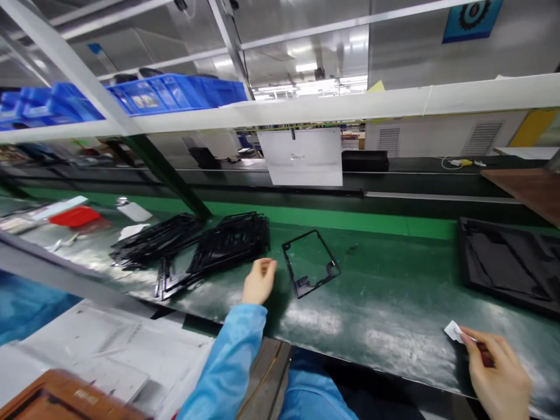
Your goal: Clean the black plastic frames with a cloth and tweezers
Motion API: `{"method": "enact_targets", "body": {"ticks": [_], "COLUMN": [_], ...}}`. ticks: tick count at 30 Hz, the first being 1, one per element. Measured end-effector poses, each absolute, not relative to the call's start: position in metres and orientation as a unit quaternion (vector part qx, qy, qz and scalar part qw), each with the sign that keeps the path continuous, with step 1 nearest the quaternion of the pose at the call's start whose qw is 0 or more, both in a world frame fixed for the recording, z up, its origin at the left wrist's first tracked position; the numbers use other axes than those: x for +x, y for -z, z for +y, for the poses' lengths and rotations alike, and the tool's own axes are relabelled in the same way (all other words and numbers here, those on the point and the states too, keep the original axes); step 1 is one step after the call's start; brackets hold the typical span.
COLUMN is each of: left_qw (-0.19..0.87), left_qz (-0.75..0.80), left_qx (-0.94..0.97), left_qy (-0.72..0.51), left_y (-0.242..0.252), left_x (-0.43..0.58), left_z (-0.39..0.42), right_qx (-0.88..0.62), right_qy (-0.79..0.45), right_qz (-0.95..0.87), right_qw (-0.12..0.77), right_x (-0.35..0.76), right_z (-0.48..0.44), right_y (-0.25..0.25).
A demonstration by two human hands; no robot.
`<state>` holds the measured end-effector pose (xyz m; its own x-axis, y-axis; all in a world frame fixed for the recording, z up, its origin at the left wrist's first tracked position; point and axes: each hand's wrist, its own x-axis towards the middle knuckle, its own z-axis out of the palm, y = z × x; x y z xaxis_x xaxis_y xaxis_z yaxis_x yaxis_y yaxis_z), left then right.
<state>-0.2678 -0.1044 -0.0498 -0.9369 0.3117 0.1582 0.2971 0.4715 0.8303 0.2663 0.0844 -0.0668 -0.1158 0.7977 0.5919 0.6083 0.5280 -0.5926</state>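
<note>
My left hand (pixel 259 282) is over the green bench, fingers curled together; whether anything small is between them I cannot make out. Just right of it, a thin black rectangular frame (pixel 301 282) lies flat, apart from the hand. A pile of similar black frames (pixel 231 239) is on the hand's other side, with a second black stack (pixel 157 239) further left. At the lower right, my right hand (pixel 501 370) is closed, pinching a small white piece (pixel 454 331) between thumb and forefinger. Something dark reddish-brown (pixel 485 354) shows inside its curled fingers, too hidden to name.
A black molded tray (pixel 510 262) sits at the bench's right end. At the left are a red object (pixel 75 216) and a white bottle (pixel 133 210). Slanted posts carry a white overhead shelf (pixel 315 114) with blue bins (pixel 175 92). A white sheet (pixel 301 157) hangs below it.
</note>
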Motion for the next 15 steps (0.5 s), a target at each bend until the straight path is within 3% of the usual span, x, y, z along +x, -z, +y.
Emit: {"method": "enact_targets", "body": {"ticks": [6,15], "left_qw": [-0.008,-0.042], "left_qz": [0.849,0.915], "left_qx": [0.379,0.287], "left_qy": [-0.369,-0.28], "left_y": [0.084,0.084], "left_x": [-0.188,-0.205], "left_z": [-0.078,-0.108], "right_qx": [-0.484,-0.426], "right_qy": [-0.124,-0.184], "right_qz": [-0.751,-0.849], "right_qw": [0.433,0.252], "right_x": [0.274,0.222], "right_z": [0.095,0.116], "right_y": [0.077,0.036]}}
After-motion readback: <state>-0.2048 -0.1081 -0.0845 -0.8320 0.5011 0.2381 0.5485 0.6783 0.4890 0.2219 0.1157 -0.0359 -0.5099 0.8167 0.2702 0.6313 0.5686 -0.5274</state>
